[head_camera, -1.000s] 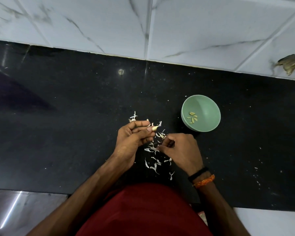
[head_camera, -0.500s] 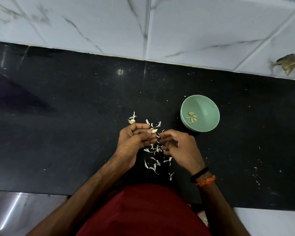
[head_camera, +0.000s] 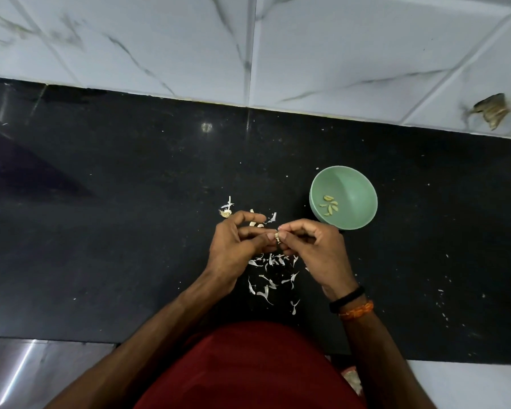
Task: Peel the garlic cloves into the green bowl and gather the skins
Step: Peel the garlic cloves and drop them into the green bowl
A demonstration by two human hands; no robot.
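My left hand [head_camera: 237,246] and my right hand [head_camera: 316,249] meet over the black counter, and both pinch one small garlic clove [head_camera: 277,235] between their fingertips. Most of the clove is hidden by the fingers. A green bowl [head_camera: 357,184] stands just right of and behind my right hand, with several peeled cloves [head_camera: 330,205] inside. White garlic skins [head_camera: 273,273] lie scattered on the counter under and in front of my hands. A dry root end [head_camera: 225,213] and a few more skin scraps lie just behind my left hand.
The black counter [head_camera: 115,231] runs left to right and ends at a white marble-tiled wall [head_camera: 248,48] behind. A brown torn patch [head_camera: 493,111] marks the wall at the far right. Small white specks dot the counter to the right.
My right hand has risen from the skins on the counter and come up to the left hand. It now pinches the clove that the left hand held alone.
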